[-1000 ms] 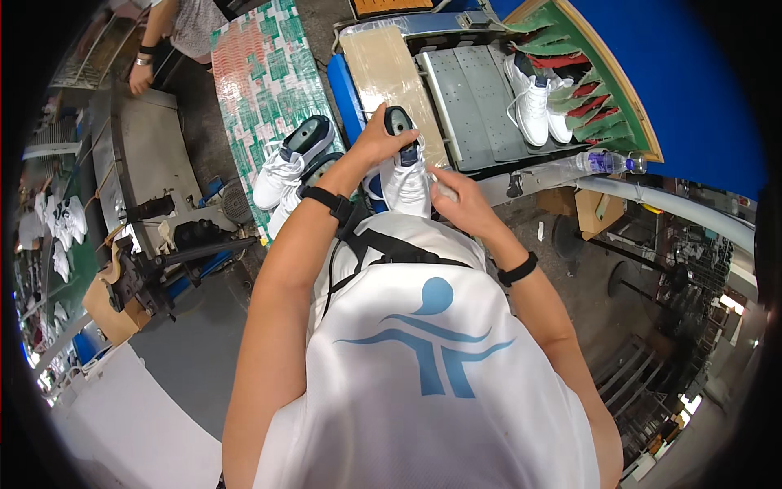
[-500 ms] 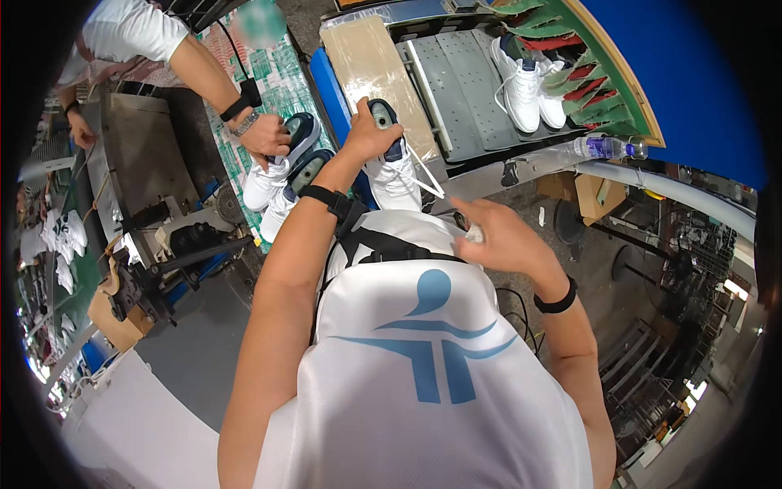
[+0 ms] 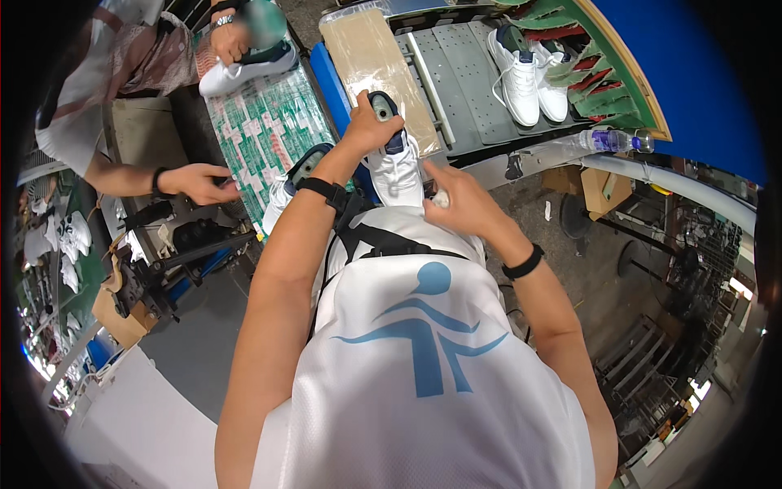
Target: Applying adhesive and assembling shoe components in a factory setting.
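A white lace-up sneaker [image 3: 397,178] with a dark collar stands in front of me, toe toward my body. My left hand [image 3: 371,130] grips it at the heel and collar. Just right of its laces is my right hand [image 3: 471,202], fingers curled, with a small whitish thing [image 3: 441,198] at them that I cannot make out. Partly behind my left forearm sits another white sneaker [image 3: 279,200] on a stack wrapped in green-and-white printed material [image 3: 269,122].
At far left, a co-worker's hand [image 3: 230,41] holds a white shoe [image 3: 244,75]; their other hand [image 3: 199,183] hovers at the stack's edge. Two white sneakers [image 3: 521,90] stand on a grey conveyor [image 3: 456,73] before a green-and-red strip curtain. A plastic bottle [image 3: 611,142] lies on the ledge.
My right hand has moved up and left toward the sneaker, and the stretched lace no longer shows. The co-worker has moved one white shoe away to the far end of the stack.
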`<move>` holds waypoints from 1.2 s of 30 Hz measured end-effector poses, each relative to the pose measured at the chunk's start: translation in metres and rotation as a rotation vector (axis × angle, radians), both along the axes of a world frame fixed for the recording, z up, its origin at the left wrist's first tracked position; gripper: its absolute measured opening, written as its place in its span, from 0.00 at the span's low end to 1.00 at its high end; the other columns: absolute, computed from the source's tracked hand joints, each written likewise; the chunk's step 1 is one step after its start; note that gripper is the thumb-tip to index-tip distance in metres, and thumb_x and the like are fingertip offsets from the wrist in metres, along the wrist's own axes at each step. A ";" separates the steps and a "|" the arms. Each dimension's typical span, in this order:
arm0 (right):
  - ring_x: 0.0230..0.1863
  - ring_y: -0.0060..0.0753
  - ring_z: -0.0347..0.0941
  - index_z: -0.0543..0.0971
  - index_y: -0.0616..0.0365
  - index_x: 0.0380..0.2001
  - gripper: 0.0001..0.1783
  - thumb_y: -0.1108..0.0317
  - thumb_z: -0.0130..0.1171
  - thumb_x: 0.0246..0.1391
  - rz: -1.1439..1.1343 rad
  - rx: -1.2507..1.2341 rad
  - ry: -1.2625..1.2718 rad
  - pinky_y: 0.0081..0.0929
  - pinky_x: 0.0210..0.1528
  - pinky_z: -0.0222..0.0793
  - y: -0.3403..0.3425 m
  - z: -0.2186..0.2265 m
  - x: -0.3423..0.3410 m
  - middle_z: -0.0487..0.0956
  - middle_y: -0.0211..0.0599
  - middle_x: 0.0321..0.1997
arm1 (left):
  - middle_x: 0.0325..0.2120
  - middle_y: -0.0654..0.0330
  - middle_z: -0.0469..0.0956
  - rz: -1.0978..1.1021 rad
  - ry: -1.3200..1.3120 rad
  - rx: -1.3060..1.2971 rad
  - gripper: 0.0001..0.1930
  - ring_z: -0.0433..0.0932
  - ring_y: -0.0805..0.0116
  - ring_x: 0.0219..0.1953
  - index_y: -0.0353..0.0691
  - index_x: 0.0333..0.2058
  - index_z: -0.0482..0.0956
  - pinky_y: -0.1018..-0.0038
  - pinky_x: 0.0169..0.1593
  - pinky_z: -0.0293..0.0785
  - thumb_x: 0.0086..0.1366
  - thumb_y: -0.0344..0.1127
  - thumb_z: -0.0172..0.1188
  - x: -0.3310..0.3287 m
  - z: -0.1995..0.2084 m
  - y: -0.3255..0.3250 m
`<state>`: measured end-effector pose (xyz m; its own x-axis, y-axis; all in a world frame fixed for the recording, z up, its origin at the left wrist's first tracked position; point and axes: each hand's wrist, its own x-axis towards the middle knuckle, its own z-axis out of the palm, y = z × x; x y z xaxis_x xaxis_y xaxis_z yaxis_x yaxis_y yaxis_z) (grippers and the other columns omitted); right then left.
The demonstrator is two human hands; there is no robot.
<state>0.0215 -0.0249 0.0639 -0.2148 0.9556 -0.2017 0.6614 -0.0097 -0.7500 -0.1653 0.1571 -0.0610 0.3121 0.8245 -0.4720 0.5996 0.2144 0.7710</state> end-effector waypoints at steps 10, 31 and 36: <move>0.42 0.56 0.79 0.77 0.71 0.63 0.42 0.54 0.70 0.48 0.174 0.276 -0.148 0.47 0.53 0.72 0.020 -0.001 -0.026 0.82 0.54 0.39 | 0.67 0.22 0.61 -0.037 0.057 -0.025 0.64 0.68 0.32 0.69 0.29 0.77 0.38 0.60 0.71 0.69 0.57 0.57 0.70 0.004 0.013 -0.003; 0.45 0.55 0.81 0.78 0.71 0.63 0.39 0.57 0.68 0.52 0.144 -0.007 -0.031 0.44 0.51 0.76 0.015 0.009 -0.026 0.83 0.55 0.42 | 0.65 0.24 0.64 -0.010 0.079 -0.003 0.62 0.73 0.31 0.66 0.32 0.77 0.42 0.58 0.68 0.73 0.55 0.55 0.71 0.006 0.016 -0.004; 0.44 0.57 0.80 0.77 0.70 0.65 0.42 0.54 0.68 0.50 0.210 0.105 -0.151 0.46 0.51 0.75 0.018 -0.023 -0.035 0.83 0.55 0.43 | 0.65 0.24 0.64 -0.011 0.067 0.029 0.62 0.74 0.32 0.64 0.31 0.77 0.43 0.58 0.67 0.74 0.55 0.55 0.71 0.010 0.013 -0.006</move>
<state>-0.0139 -0.0070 0.0406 -0.3856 0.9106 -0.1485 0.7450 0.2123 -0.6324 -0.1554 0.1513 -0.0480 0.2898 0.8350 -0.4678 0.6527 0.1851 0.7347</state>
